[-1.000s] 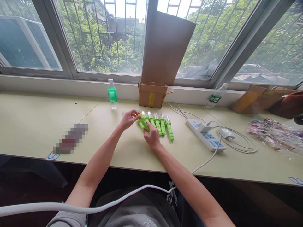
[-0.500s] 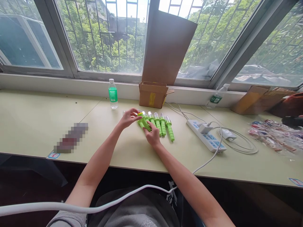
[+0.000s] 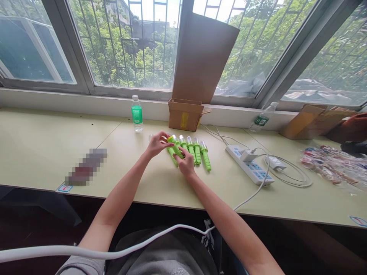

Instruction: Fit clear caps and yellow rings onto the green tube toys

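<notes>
My right hand (image 3: 185, 162) is wrapped round the lower part of a green light-stick handle (image 3: 177, 150), which is held tilted. At its bright yellow-green upper end, my left hand (image 3: 158, 144) has its thumb and fingers closed on the rim. Several similar green light sticks (image 3: 197, 152) with clear tops lie side by side on the table, just beyond and to the right of my hands. Partly hidden behind my left hand is a small clear piece (image 3: 150, 137).
A water bottle (image 3: 137, 116) and an open cardboard box (image 3: 185, 116) stand toward the window. To the right are a power strip (image 3: 250, 166) with cables, another bottle (image 3: 262, 119) and a heap of plastic-wrapped items (image 3: 334, 164). A white cable (image 3: 149, 244) crosses before my body.
Both hands stay almost in place on the handle. It has tilted slightly, and another green stick beneath it shows more.
</notes>
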A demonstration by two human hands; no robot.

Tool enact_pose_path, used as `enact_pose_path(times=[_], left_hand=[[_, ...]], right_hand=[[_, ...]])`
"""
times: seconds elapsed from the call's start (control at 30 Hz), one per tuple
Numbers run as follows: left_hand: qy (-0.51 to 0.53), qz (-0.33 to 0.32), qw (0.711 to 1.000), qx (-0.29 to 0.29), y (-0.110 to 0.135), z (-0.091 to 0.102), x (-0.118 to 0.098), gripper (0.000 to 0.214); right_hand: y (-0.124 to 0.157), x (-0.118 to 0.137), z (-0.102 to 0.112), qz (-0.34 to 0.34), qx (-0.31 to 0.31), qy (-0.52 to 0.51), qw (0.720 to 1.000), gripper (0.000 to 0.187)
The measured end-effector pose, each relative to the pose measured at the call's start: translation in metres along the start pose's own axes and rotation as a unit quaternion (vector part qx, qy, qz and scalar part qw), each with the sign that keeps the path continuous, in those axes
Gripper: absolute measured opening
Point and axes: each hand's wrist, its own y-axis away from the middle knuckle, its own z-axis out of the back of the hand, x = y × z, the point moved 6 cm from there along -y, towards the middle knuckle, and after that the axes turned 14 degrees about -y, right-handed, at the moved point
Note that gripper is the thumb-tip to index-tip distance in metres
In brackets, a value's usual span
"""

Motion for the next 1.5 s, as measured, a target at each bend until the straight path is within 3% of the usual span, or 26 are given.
enact_pose_path(times=[0.33,0.93,1.23,1.5], left_hand=[[-0.012,0.000,1.000,0.023,0.0014,0.0019,-0.0005,0.054],[-0.005,-0.015,0.999,-0.029,0.0013,0.0005,-0.0053,0.050],[0.035,-0.001,0.999,0.019,0.0022,-0.0012,-0.0028,0.051],[0.024,-0.006,1.000,0.003,0.0013,-0.0014,0.0010,0.048]], right_hand=[[0.0016,0.0024,-0.0021,-0.044,0.019,-0.091,0.995,0.055],[-0.0007,0.0026,0.0010,-0.055,0.011,-0.133,0.989,0.054],[0.0010,-0.0006,-0.0028,-0.113,0.027,-0.189,0.975,0.045],[0.0000,-0.0035,-0.0023,-0.139,0.027,-0.206,0.968,0.048]])
